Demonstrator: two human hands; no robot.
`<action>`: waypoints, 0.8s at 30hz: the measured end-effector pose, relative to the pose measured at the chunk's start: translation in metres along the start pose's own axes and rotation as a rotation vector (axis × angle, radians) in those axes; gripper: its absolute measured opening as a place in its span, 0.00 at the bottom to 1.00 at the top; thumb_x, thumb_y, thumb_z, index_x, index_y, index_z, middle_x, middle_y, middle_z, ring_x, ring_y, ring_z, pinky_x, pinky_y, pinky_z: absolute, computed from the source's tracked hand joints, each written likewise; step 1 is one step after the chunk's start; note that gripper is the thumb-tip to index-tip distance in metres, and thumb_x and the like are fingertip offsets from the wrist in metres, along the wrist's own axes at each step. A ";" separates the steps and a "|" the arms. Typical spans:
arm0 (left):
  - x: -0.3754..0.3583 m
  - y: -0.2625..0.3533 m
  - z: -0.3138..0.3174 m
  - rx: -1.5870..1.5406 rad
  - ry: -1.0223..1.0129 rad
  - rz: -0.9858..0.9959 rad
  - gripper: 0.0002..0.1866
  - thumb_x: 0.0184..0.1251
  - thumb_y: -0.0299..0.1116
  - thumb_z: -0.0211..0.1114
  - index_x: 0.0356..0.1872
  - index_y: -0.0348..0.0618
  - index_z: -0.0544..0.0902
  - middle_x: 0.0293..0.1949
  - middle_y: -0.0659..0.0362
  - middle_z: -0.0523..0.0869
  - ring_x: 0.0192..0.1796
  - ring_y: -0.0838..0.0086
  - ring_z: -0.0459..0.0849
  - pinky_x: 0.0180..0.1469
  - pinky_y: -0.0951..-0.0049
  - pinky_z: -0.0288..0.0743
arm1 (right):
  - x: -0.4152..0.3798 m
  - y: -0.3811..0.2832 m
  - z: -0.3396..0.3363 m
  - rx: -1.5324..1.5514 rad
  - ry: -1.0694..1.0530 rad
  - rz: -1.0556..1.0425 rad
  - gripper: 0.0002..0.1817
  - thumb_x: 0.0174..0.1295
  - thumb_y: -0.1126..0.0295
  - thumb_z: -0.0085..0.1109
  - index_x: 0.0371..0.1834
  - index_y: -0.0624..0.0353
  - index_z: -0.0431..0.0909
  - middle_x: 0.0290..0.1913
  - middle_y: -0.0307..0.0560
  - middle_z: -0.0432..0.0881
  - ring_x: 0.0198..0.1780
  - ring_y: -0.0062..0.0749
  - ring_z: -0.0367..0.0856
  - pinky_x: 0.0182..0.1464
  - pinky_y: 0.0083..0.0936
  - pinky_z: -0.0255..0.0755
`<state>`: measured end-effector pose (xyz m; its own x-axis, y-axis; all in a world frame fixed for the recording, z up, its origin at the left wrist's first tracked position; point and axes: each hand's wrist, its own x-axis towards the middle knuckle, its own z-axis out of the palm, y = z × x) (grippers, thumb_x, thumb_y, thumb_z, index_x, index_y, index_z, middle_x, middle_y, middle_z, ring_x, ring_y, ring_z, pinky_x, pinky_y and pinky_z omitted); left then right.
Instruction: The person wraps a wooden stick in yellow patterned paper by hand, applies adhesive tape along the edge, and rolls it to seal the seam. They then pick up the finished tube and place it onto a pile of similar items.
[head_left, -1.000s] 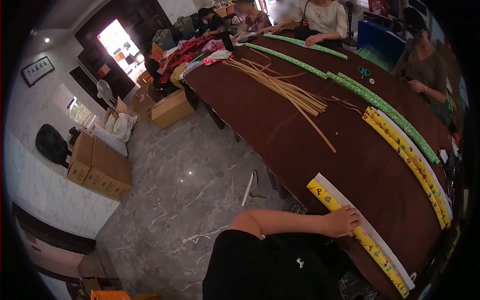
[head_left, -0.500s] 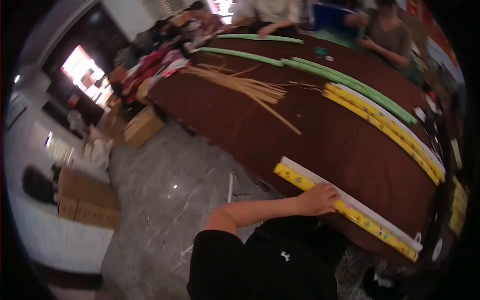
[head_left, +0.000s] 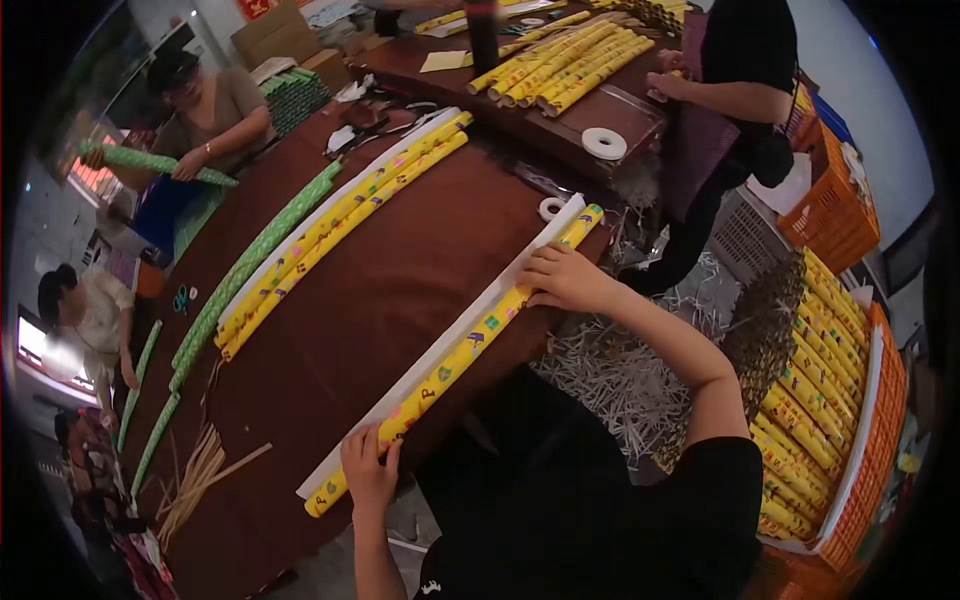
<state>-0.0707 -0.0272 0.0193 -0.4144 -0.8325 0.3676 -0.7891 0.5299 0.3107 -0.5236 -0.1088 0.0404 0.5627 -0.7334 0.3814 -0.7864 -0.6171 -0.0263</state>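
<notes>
A yellow patterned roll (head_left: 465, 352) with a white strip (head_left: 430, 360) along its far side lies near the front edge of the dark red table. My left hand (head_left: 369, 467) rests on its lower left end, thumb and fingers spread across it. Near the upper right end, my right hand (head_left: 568, 278) lies over the roll with its fingers bent across the top. A roll of white tape (head_left: 551, 208) sits just beyond that end. Farther back on the table are more yellow rolls (head_left: 345, 235) beside a long green roll (head_left: 255, 260).
Thin wooden strips (head_left: 200, 480) lie at the lower left. Two people sit across the table; another stands at the upper right by a second table (head_left: 620, 115) with yellow rolls. Orange crates (head_left: 835, 185) and paper shreds (head_left: 640, 380) are at the right.
The view has swung to the right. Both my hands now show on the yellow roll, at its two ends; earlier only one hand was visible, near its middle.
</notes>
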 end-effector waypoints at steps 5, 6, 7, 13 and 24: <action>-0.009 -0.004 -0.004 0.045 -0.038 -0.013 0.25 0.54 0.30 0.76 0.54 0.37 0.79 0.48 0.50 0.80 0.50 0.51 0.78 0.55 0.54 0.72 | -0.002 0.003 0.006 0.226 0.097 0.007 0.19 0.57 0.57 0.69 0.50 0.51 0.81 0.47 0.40 0.80 0.54 0.39 0.76 0.60 0.38 0.67; -0.014 -0.006 -0.006 0.072 -0.044 -0.017 0.25 0.54 0.29 0.75 0.54 0.37 0.79 0.49 0.50 0.80 0.50 0.51 0.78 0.55 0.54 0.72 | -0.005 0.002 0.005 0.221 0.103 0.016 0.19 0.57 0.57 0.69 0.50 0.51 0.81 0.47 0.40 0.80 0.54 0.39 0.76 0.60 0.38 0.67; -0.021 -0.007 -0.008 0.058 -0.034 -0.040 0.25 0.53 0.29 0.75 0.53 0.38 0.79 0.49 0.50 0.80 0.50 0.51 0.78 0.55 0.54 0.72 | -0.010 0.002 0.004 0.228 0.254 0.178 0.19 0.57 0.59 0.70 0.51 0.52 0.81 0.47 0.41 0.80 0.53 0.40 0.77 0.59 0.39 0.67; -0.045 -0.014 -0.022 0.086 -0.051 -0.079 0.25 0.50 0.27 0.75 0.53 0.37 0.80 0.48 0.50 0.80 0.50 0.51 0.78 0.54 0.55 0.72 | -0.047 0.051 0.025 0.134 0.645 0.936 0.18 0.58 0.66 0.70 0.50 0.62 0.83 0.44 0.47 0.85 0.49 0.35 0.81 0.50 0.27 0.74; -0.048 -0.014 -0.021 0.099 -0.036 -0.076 0.26 0.50 0.28 0.75 0.53 0.37 0.80 0.47 0.49 0.80 0.48 0.51 0.77 0.53 0.55 0.72 | -0.027 0.084 0.033 0.588 0.416 1.282 0.15 0.50 0.63 0.68 0.40 0.55 0.90 0.38 0.49 0.90 0.41 0.36 0.89 0.51 0.28 0.78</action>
<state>-0.0302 0.0089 0.0154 -0.3665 -0.8759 0.3139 -0.8588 0.4483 0.2481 -0.5967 -0.1504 -0.0021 -0.6170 -0.7861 0.0375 -0.4082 0.2789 -0.8692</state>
